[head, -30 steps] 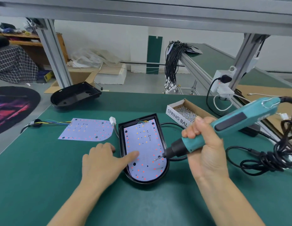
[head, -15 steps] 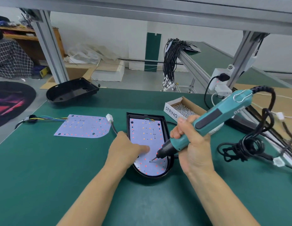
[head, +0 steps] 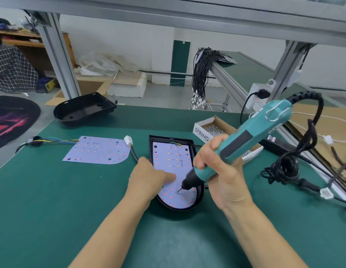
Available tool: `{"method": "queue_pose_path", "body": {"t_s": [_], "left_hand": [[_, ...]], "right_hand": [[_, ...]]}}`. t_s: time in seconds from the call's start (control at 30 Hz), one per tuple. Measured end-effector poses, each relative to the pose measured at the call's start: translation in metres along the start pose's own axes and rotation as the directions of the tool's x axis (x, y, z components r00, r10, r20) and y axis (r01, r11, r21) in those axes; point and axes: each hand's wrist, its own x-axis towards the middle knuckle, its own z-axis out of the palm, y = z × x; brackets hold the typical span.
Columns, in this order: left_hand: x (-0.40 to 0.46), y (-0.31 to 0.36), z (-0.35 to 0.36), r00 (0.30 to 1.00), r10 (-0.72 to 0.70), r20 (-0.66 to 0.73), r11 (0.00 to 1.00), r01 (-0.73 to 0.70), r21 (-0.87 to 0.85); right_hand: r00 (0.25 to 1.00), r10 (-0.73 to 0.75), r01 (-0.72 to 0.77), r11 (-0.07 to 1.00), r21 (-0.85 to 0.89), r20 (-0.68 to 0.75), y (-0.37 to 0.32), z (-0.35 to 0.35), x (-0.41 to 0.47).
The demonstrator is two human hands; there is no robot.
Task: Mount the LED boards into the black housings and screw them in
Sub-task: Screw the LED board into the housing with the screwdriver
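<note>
So the right hand (head: 222, 171) is wrapped around a teal electric screwdriver (head: 243, 144), tilted, with its bit tip down on a screw (head: 177, 192) in the lower part of the LED board (head: 173, 171). That board sits inside the black housing (head: 199, 194) in the middle of the green worktop (head: 52, 200). The left hand (head: 149, 180) rests on the board's left side with one finger stretched out pressing it down; it covers that edge of the board and housing, so I can't see what's under it. Whether the screw is fully in is hard to make out, it's tiny.

A second LED board (head: 96, 149) lies bare on the worktop to the left, wires trailing off it. Another black housing (head: 83, 109) sits empty at the far-left edge. The cardboard box of screws (head: 212, 130) is partly hidden behind the screwdriver; its label reads "SPRING" and then is cut off. The screwdriver's black cord (head: 288, 167) is bunched up on the right.
</note>
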Motion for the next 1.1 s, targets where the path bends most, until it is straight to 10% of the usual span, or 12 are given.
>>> {"method": "queue_pose_path", "body": {"t_s": [0.53,0.9,1.0,1.1], "left_hand": [[0.002,0.002,0.0,1.0,0.0,0.022,1.0,0.0,-0.004],[-0.013,-0.009,-0.012,0.998,-0.015,0.057,0.99,0.023,-0.141],[-0.024,-0.013,-0.03,0.99,0.072,-0.121,0.94,-0.027,0.34],[-0.026,0.009,-0.035,0.781,0.537,-0.318,0.75,-0.27,0.604]], "right_hand": [[0.915,0.115,-0.122,0.993,-0.007,0.386,-0.01,-0.005,0.017],[0.999,0.008,-0.023,0.936,0.351,0.043,-0.043,-0.029,0.022],[0.981,-0.023,0.101,0.91,0.401,-0.195,-0.071,-0.052,0.027],[0.913,-0.036,0.204,0.902,0.38,-0.405,-0.094,-0.076,0.027]]}}
